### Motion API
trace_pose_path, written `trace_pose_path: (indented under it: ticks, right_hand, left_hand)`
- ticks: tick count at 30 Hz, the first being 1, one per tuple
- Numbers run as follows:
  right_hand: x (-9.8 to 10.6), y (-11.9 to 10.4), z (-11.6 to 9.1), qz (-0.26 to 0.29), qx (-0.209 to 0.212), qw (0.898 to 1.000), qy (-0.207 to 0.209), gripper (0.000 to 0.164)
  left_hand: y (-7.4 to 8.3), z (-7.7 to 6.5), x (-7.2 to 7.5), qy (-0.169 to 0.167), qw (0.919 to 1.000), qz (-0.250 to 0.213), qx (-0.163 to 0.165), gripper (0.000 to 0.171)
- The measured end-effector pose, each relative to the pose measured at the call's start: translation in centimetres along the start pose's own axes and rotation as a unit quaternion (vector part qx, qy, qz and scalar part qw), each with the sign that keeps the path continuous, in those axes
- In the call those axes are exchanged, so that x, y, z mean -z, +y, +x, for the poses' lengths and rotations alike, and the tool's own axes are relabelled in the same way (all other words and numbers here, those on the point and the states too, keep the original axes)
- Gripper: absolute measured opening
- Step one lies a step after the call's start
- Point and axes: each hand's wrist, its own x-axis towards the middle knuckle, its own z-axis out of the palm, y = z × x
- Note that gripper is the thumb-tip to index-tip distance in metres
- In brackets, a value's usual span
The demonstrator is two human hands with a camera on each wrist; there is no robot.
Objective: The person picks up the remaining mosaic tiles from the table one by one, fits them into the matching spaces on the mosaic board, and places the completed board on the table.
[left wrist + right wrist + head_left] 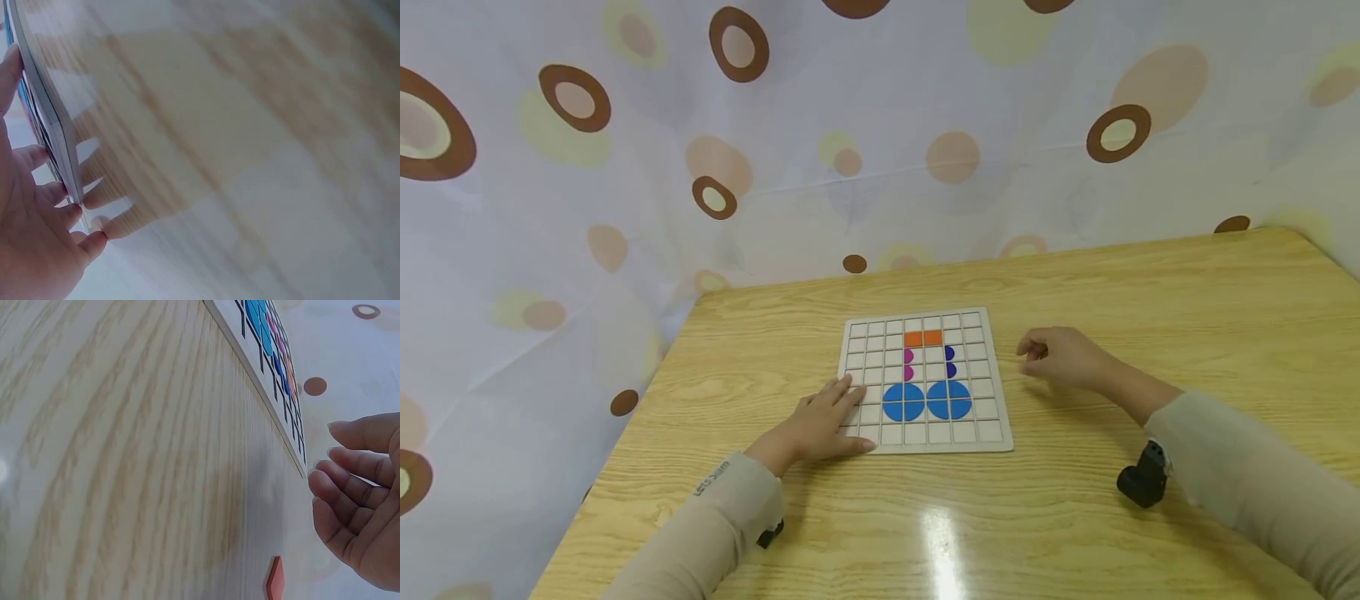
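Observation:
A white gridded board (892, 434) lies flat on the table. Two blue discs made of quarter pieces (903, 402) sit in its lower squares. Above them are magenta half-circles (908, 356) on the left, dark blue half-circles (951, 370) on the right and two orange squares (922, 338). My left hand (822, 423) rests with spread fingers on the board's lower left corner; in the left wrist view its fingertips touch the board edge (55, 125). To the right of the board, apart from it, my right hand (1063, 358) hovers with loosely bent fingers, and nothing shows between them.
A flat red piece (275, 579) lies on the table near the right hand in the right wrist view. The wooden table (1037, 517) surrounds the board. Behind it and on the left hangs a dotted white cloth (880, 167).

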Motion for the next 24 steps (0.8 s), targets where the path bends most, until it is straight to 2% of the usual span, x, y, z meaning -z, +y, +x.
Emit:
trace_pose_path:
  ticks: [24]
  right_hand:
    - [2.1, 2.9, -2.0, 0.000, -0.034, 0.999, 0.018, 0.033]
  left_hand:
    - [0.2, -0.1, 0.0, -0.006, 0.9998, -0.018, 0.007, 0.081]
